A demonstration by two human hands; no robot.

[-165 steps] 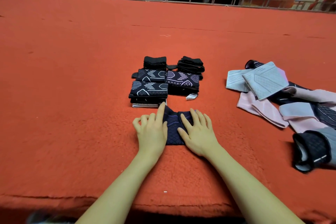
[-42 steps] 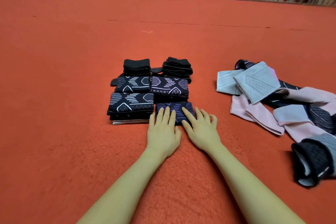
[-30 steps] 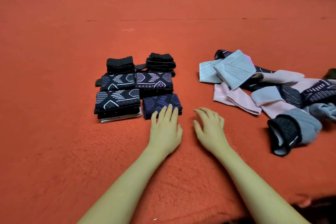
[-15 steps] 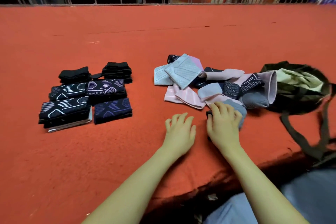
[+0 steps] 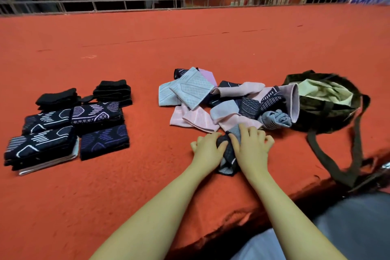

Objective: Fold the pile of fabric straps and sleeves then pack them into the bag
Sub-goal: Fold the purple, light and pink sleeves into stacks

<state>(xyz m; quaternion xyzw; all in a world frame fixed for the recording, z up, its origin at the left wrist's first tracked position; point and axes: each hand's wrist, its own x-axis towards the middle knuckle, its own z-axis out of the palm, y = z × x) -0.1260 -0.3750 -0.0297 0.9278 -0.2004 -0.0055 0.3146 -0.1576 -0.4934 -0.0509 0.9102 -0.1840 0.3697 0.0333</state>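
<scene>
A dark grey sleeve [image 5: 227, 155] is gripped by both hands, left hand [image 5: 207, 150] and right hand [image 5: 252, 148], near the loose pile [image 5: 221, 103]. Six folded stacks [image 5: 69, 124] are seen left; one bag [image 5: 329, 103] right, on the red counter [image 5: 147, 48].

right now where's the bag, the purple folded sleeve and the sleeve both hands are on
bag [image 5: 329, 116], head view, dark outer wall
purple folded sleeve [image 5: 104, 141], head view, top face
grey-black sleeve [image 5: 229, 157], head view, dark part between the hands

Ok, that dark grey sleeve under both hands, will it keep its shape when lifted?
Probably not. The sleeve already bunches between the left hand and right hand, so it likely droops. It looks like thin knit, probably light. On the carpet it should drag, not slide.
</scene>
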